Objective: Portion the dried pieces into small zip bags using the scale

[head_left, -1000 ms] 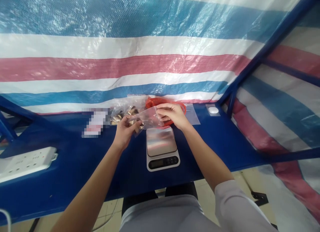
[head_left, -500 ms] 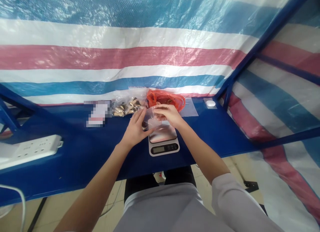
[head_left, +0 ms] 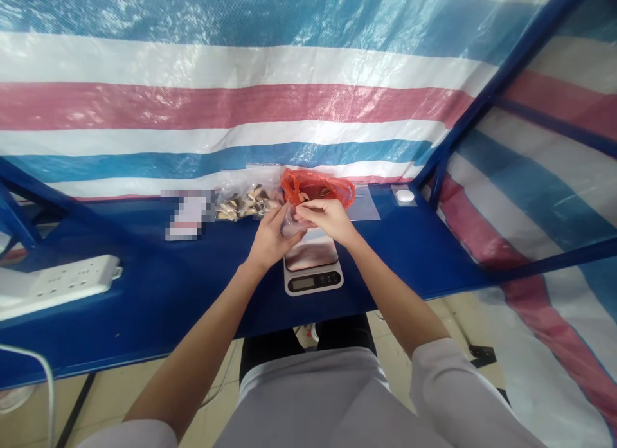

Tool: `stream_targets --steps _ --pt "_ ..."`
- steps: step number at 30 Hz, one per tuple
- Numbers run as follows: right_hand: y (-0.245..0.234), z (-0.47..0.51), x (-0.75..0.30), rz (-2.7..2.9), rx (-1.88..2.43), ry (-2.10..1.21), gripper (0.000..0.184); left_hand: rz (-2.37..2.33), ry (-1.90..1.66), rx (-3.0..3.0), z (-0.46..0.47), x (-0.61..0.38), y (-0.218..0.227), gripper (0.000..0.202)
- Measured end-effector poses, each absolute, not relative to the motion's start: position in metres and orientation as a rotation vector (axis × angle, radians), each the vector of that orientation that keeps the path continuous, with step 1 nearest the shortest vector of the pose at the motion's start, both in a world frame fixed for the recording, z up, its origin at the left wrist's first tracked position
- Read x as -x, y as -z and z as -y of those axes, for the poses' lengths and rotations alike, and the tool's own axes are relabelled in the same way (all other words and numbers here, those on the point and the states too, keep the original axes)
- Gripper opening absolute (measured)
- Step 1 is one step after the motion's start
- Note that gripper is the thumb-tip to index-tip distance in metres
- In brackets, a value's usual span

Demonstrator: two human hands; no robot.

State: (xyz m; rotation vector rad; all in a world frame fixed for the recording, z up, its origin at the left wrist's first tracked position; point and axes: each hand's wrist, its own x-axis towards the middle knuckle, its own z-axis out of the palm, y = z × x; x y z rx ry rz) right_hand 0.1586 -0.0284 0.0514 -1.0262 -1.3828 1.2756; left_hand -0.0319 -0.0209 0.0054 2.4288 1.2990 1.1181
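Note:
A small clear plastic bag point(head_left: 290, 227) is held between my two hands, above the back of a white kitchen scale point(head_left: 315, 277). My left hand point(head_left: 270, 238) has its fingers closed on the bag's left side. With fingertips pinched together, my right hand point(head_left: 328, 218) grips the bag's upper right edge. What the bag contains is hard to make out. Just behind my hands lies a red plastic bag point(head_left: 340, 186) with its mouth open; pieces inside it are partly hidden. To its left, clear bags point(head_left: 241, 207) hold several tan and dark pieces.
A flat clear bag point(head_left: 365, 207) lies right of the red bag. Farther right is a white round item point(head_left: 404, 196) in a small packet. A blurred-out item point(head_left: 187, 215) lies left. A white power strip point(head_left: 72, 282) and cable point(head_left: 45, 371) are at far left.
My left hand has come in closer to my right hand, and the clear bag between them has bunched into a rounder shape. The right hand keeps its pinch.

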Motion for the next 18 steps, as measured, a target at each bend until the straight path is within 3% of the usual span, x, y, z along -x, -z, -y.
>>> stream_targets --steps 5,11,18 --pt "-0.053 0.029 -0.168 1.727 1.082 -0.965 0.017 -1.163 -1.142 -2.46 0.021 0.026 -0.012 0.067" --pt "-0.052 0.034 -0.179 1.779 0.985 -1.038 0.026 -1.099 -1.116 -2.504 0.022 0.021 -0.011 0.065" --pt "-0.045 0.037 -0.188 1.797 1.001 -0.942 0.017 -1.094 -1.059 -2.538 0.026 0.018 -0.009 0.07"
